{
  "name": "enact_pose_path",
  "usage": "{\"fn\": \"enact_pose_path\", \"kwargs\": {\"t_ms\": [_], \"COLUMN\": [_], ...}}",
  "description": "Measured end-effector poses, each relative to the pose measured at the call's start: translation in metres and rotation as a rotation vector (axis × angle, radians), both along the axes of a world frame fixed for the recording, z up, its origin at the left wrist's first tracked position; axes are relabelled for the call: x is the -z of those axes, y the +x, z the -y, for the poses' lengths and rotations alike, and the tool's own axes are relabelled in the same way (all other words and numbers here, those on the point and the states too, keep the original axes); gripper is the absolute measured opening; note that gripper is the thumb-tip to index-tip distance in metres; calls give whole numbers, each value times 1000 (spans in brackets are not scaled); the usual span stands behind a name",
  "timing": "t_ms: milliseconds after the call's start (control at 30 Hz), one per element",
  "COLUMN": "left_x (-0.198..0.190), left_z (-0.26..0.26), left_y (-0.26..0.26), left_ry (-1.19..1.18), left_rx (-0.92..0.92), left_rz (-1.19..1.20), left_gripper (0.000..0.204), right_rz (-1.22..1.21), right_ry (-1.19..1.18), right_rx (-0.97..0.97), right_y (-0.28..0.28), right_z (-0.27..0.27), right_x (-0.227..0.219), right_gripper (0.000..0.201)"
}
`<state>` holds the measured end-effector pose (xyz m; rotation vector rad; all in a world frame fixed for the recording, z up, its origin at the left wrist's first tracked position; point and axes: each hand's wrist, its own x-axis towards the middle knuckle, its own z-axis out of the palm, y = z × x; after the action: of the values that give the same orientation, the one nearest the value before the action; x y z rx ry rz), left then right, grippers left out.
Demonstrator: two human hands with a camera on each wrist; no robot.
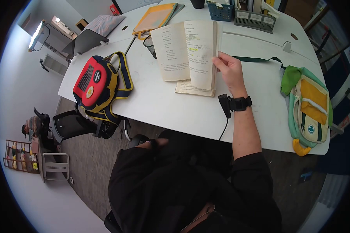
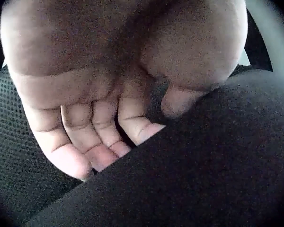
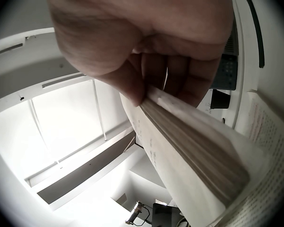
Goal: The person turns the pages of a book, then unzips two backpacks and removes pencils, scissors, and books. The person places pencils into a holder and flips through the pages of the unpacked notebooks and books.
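An open book [image 1: 174, 50] with printed pages and some yellow-green highlighting is held up over the white table in the head view. My right hand [image 1: 230, 70] pinches its right edge between thumb and fingers. In the right wrist view the thumb presses on a printed page of the book [image 3: 180, 175], with the fingers behind the thick block of pages. Beneath it lies another printed page or book [image 1: 182, 88], mostly covered. Down at my lap is my left hand [image 2: 123, 61], its fingers loosely bent against dark cloth and holding nothing.
A red and navy backpack [image 1: 93, 83] sits on the table's left side, and a green and yellow bag [image 1: 311, 110] at the right edge. Behind the book are a dark mesh cup [image 1: 149, 46], yellow folders [image 1: 155, 17], a blue basket [image 1: 220, 11] and a grey file holder [image 1: 254, 21].
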<state>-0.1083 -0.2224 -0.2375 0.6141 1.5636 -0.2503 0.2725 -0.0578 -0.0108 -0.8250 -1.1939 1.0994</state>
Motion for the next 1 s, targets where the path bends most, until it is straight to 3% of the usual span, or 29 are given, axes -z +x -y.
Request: {"fn": "enact_pose_path", "kwargs": {"t_ms": [1000], "left_x": [31], "left_z": [2], "left_y": [-11], "left_ry": [-12], "left_rx": [-39], "left_rz": [9], "left_gripper": [29], "right_rz": [-3], "right_ry": [-12], "right_rx": [-6], "right_y": [1], "right_z": [0], "right_x": [1], "right_gripper": [23]}}
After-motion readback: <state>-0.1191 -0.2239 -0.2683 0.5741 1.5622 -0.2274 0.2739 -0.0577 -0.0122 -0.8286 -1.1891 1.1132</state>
